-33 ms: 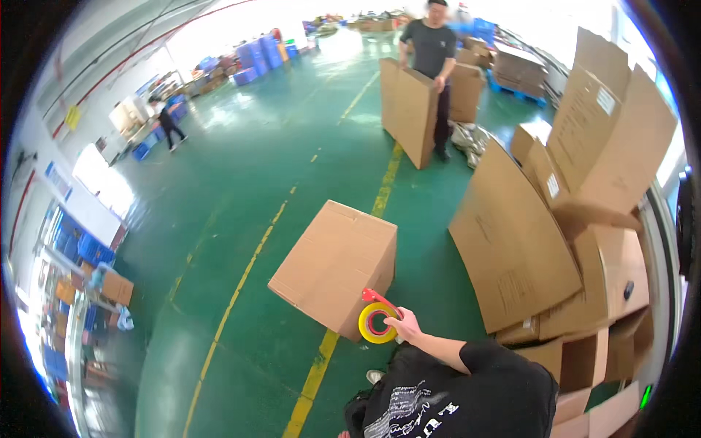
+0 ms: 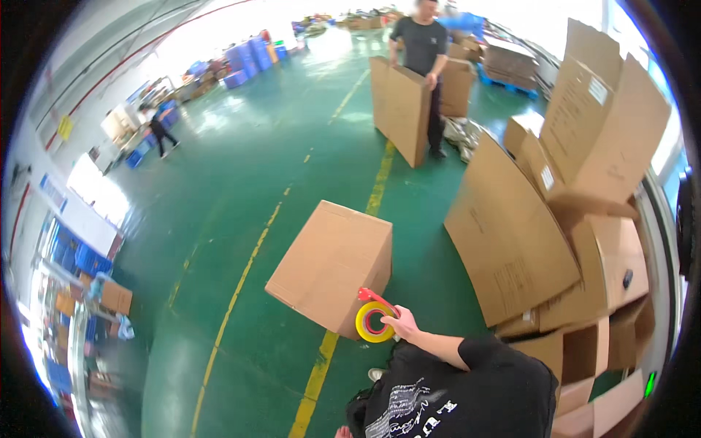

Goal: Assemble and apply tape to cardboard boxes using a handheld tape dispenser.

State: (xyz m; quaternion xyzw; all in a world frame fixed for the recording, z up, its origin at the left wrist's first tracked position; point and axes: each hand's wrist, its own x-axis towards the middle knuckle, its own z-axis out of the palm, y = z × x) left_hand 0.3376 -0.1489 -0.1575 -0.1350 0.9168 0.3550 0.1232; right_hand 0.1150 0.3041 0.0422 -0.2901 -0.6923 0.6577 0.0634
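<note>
My right hand (image 2: 403,323) is closed around the handle of a red tape dispenser with a roll of yellow tape (image 2: 363,330) on it. The dispenser hangs beside the near right corner of a closed brown cardboard box (image 2: 328,263), which stands on the green floor in front of me. Whether the tape touches the box I cannot tell. At the bottom edge a small bit of my left hand (image 2: 343,433) shows, near my dark shirt; its fingers are mostly cut off.
Flattened and open cartons (image 2: 511,241) lean and pile up on my right. Ahead, a person in dark clothes (image 2: 422,47) holds a flat carton (image 2: 401,109) upright. Another person (image 2: 159,131) bends at blue crates far left. Shelving (image 2: 73,314) lines the left. Yellow lines (image 2: 314,383) cross the floor.
The whole scene has shifted slightly left in the picture. A little more of my left hand shows at the bottom edge. My right hand keeps hold of the tape dispenser.
</note>
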